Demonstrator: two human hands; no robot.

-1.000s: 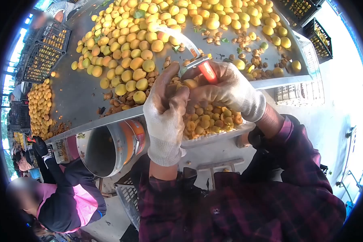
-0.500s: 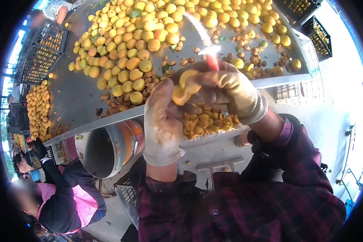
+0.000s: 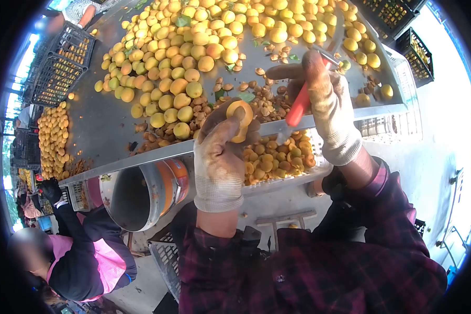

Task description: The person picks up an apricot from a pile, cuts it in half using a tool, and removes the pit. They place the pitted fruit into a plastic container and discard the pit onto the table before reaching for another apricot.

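My left hand point(image 3: 217, 157), in a soiled whitish glove, is closed on a cut apricot point(image 3: 242, 104) above the front edge of the metal table. My right hand point(image 3: 329, 107), gloved too, grips a knife with a red handle point(image 3: 298, 107); its curved blade points up and away over the table. Apricot pits point(image 3: 264, 104) lie scattered on the metal beyond both hands. Below them stands a white crate point(image 3: 322, 168) holding cut apricot halves point(image 3: 267, 163).
A large heap of whole apricots point(image 3: 178, 57) covers much of the metal table point(image 3: 97, 133). A bucket point(image 3: 147, 196) lies tipped under its front edge. Black crates point(image 3: 60, 73) are stacked at left. A co-worker in pink and black point(image 3: 91, 256) sits at lower left.
My hands have drawn apart: the right one with the knife moved up and right, away from the apricot. My left hand still holds the cut apricot, slightly lower and nearly in place.
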